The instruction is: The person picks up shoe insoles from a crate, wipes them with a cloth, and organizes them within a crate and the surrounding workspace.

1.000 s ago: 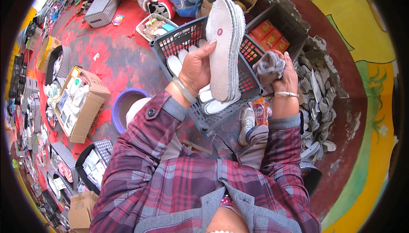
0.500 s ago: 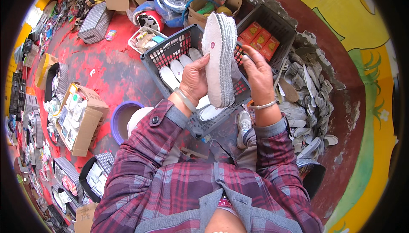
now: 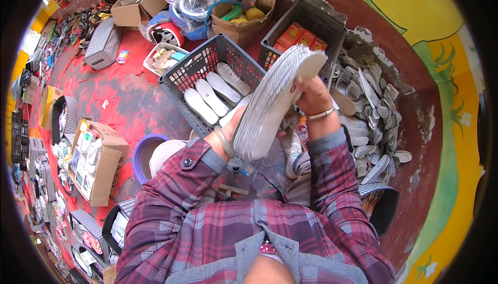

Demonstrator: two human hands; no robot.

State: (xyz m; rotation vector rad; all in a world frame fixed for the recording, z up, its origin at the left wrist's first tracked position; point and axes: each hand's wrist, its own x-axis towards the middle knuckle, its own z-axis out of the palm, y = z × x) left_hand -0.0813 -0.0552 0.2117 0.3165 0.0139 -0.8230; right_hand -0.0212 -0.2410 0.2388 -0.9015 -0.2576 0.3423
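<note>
Gripping a thick stack of insoles over a crate

Right hand (image 3: 314, 97) closed on the upper end of the insole stack (image 3: 272, 105), fingers bent against the pale face, beside a small red oval mark. Grip narrow, the whole bundle held together, layered edges showing as grey-white ridges. Left hand (image 3: 234, 120) at the lower end, mostly behind the stack; part of the palm side shows, touching or nearly so — how far its fingers are closed cannot be told.

Stack held aslant in front of the person, top end leaning to the right, bottom end toward the left wrist. Pale bangle (image 3: 224, 143) on that wrist, silvery bracelet (image 3: 322, 113) on the other; plaid sleeves on both arms.

Behind the stack, a dark grey mesh crate (image 3: 236, 58). White insoles (image 3: 211, 97) lie inside it, four in a slanting row; others partly covered by hand and stack.

Farther back on the right, a second dark crate (image 3: 332, 30) with orange-red boxes (image 3: 290, 36). Beside it, a large heap of grey and white insoles (image 3: 371, 107) against the wall foot. Purple tub (image 3: 137, 157) to the left — near the person's knee.
</note>
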